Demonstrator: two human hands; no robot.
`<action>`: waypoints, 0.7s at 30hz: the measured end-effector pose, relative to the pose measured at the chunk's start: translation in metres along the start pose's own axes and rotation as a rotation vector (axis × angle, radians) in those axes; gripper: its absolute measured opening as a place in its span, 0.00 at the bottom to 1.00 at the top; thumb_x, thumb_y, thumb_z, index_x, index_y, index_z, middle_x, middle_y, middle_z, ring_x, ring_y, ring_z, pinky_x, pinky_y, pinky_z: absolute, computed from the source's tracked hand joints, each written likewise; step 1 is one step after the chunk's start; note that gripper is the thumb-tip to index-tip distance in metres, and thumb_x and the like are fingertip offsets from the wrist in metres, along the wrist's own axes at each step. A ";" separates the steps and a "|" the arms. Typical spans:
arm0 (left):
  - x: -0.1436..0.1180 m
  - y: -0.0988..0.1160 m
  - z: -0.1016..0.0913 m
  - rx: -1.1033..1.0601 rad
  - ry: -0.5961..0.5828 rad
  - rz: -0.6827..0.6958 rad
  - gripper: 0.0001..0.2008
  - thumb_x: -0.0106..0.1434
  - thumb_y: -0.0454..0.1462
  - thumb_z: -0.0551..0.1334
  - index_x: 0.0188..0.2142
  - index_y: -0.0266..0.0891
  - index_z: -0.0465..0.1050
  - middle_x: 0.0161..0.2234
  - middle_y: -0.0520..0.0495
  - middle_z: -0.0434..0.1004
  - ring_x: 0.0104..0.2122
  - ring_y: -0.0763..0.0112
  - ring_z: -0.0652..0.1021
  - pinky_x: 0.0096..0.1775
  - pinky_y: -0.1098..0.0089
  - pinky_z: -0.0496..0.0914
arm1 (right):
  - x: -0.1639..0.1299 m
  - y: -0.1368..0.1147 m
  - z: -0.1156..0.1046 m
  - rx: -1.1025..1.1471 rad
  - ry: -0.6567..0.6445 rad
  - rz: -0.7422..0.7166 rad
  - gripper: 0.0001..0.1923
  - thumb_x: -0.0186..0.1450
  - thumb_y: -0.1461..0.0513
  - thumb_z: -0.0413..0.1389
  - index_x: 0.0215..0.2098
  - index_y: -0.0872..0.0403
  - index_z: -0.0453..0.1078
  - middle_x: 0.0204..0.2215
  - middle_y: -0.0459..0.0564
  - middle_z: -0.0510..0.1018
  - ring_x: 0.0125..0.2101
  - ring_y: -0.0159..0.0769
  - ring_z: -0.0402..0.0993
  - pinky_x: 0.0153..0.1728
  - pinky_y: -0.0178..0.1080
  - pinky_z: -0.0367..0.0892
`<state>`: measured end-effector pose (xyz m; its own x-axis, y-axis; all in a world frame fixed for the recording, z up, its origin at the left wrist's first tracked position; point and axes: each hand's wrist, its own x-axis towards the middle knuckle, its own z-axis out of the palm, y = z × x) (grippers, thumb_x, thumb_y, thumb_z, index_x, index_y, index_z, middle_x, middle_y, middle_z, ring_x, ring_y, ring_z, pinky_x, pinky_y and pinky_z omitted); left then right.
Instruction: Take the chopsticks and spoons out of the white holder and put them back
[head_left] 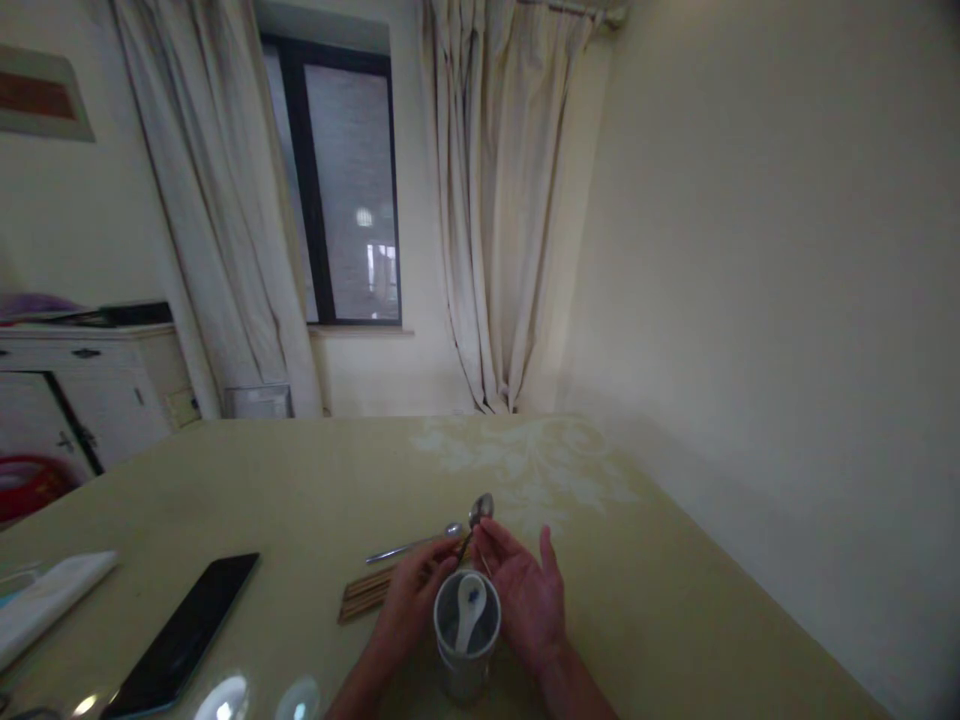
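A metal spoon (482, 508) is held with its bowl pointing away from me, and its handle runs back into the fingers of my left hand (415, 590), which are closed on it. Palm up, my right hand (529, 595) has its thumb spread and its fingertips at the neck of the spoon. Between my wrists stands a clear cup (466, 660) with a white ceramic spoon (470, 605) leaning inside. Several wooden chopsticks (364, 597) lie side by side, partly hidden by my left hand. Beyond them another metal spoon (405, 550) rests on the table.
On the left of the glossy table (300, 480) lie a black phone (184, 635) and a white flat object (56, 605). A wall (787, 300) runs along the right side. Curtains (502, 200) and a window (352, 190) are behind; a white cabinet (112, 395) stands far left.
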<state>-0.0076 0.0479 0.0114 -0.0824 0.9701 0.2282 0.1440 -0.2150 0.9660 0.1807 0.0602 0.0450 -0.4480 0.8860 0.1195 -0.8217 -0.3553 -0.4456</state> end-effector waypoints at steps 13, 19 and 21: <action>0.017 -0.016 -0.071 0.586 0.322 0.192 0.15 0.72 0.46 0.53 0.41 0.44 0.76 0.39 0.45 0.81 0.40 0.59 0.82 0.47 0.60 0.76 | 0.001 -0.002 -0.007 -0.697 0.140 -0.151 0.28 0.60 0.40 0.69 0.44 0.53 0.85 0.47 0.57 0.86 0.48 0.48 0.78 0.47 0.43 0.68; 0.019 -0.030 -0.086 0.971 0.195 0.183 0.17 0.68 0.27 0.50 0.44 0.43 0.74 0.43 0.46 0.79 0.45 0.63 0.80 0.52 0.65 0.73 | -0.010 -0.007 0.004 -0.829 0.094 -0.065 0.26 0.57 0.42 0.72 0.42 0.52 0.83 0.32 0.48 0.81 0.33 0.39 0.74 0.39 0.39 0.66; 0.019 -0.029 -0.083 1.034 0.142 0.146 0.20 0.67 0.23 0.49 0.46 0.42 0.74 0.45 0.45 0.78 0.49 0.63 0.79 0.54 0.65 0.71 | -0.012 -0.007 0.006 -0.836 0.103 -0.042 0.25 0.59 0.42 0.70 0.42 0.53 0.83 0.30 0.47 0.80 0.32 0.37 0.72 0.38 0.38 0.65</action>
<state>-0.0956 0.0628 -0.0020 -0.1015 0.9061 0.4108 0.9274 -0.0633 0.3688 0.1896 0.0503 0.0523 -0.3549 0.9308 0.0871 -0.2871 -0.0199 -0.9577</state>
